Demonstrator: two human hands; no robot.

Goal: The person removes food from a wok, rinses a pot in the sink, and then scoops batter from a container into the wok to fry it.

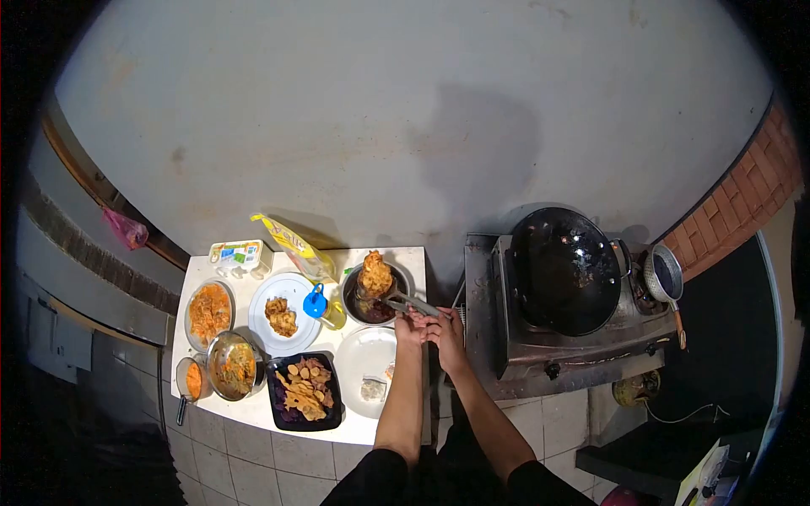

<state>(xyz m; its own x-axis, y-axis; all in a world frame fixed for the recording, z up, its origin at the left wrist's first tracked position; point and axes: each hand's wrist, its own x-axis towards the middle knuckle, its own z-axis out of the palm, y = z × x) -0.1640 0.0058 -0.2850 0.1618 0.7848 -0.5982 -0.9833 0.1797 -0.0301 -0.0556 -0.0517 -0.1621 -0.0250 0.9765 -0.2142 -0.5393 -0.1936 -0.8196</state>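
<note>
Tabletop: fritter partly hides bowl.

Light from behind the camera casts a broad, soft-edged shadow on the wall. The surface is brightly lit, and white glints speckle the dark wok. Fine detail on the hands is soft. Wide-angle distortion bends the outer lines, and the corners fall to black.

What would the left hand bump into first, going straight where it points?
The left hand would probably meet the utensil just ahead, then perhaps the pot beyond; depth is unclear.
</note>
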